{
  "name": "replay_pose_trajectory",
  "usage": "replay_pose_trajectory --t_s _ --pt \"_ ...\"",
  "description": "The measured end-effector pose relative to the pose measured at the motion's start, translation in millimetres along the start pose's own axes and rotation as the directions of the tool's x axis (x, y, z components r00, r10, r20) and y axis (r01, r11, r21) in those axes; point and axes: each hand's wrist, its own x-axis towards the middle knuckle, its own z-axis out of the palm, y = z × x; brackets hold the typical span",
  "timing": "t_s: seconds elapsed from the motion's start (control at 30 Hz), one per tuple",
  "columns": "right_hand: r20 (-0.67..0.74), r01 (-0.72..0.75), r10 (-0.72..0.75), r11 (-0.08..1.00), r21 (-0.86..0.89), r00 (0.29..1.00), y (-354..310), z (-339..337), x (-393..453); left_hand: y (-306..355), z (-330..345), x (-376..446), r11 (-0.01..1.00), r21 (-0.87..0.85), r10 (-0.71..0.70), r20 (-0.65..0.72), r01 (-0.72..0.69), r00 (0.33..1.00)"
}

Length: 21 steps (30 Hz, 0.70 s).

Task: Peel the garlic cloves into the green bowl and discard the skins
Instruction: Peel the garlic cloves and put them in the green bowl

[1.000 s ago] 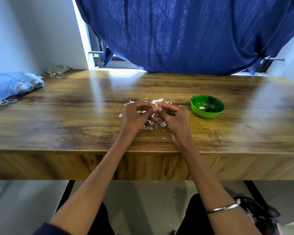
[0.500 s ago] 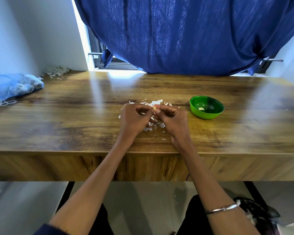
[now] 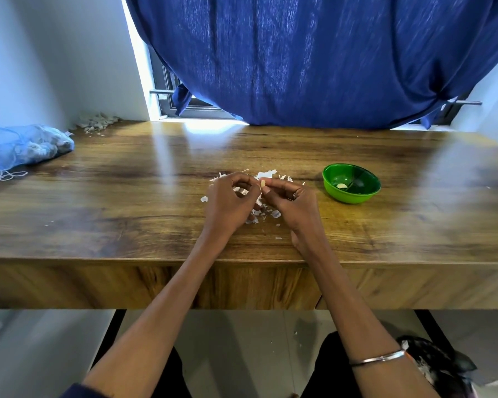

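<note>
One clove (image 3: 262,183) pinched (two hands (image 3: 292,203)); bowl (image 3: 368,191) holds perhaps one.

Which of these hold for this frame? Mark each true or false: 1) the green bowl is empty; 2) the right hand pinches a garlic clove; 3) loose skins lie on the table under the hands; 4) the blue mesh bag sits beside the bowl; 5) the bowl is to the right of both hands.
1) False: the green bowl holds at least one peeled clove.
2) True: the right hand pinches a garlic clove at its fingertips, with the left hand close against it.
3) True: skins are scattered on the table.
4) False: the blue mesh bag lies at the far left edge.
5) True.
</note>
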Motion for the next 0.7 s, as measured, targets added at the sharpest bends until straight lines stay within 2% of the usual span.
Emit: replay_pose_trajectory --t_s 0.23,0.4,0.53,0.7 --pt "-0.023 -0.102 0.105 0.990 0.098 0.994 -4.1 0.8 0.9 5.4 0.1 -1.7 0.993 -0.112 -0.043 0.038 0.047 0.998" --pt "-0.031 -0.164 0.171 0.973 0.165 0.985 -4.4 -0.8 4.3 4.2 0.6 -0.7 0.993 -0.117 -0.026 0.053 0.032 0.998" --pt "-0.014 -0.192 0.199 0.960 0.203 0.980 -8.2 -0.2 2.6 -0.2 1.2 -0.3 0.999 -0.052 0.010 0.011 -0.009 1.000" --pt "0.004 -0.195 0.199 0.957 0.216 0.980 -10.9 -1.6 1.1 -3.5 0.2 0.2 0.979 0.137 0.154 -0.027 -0.149 0.988"
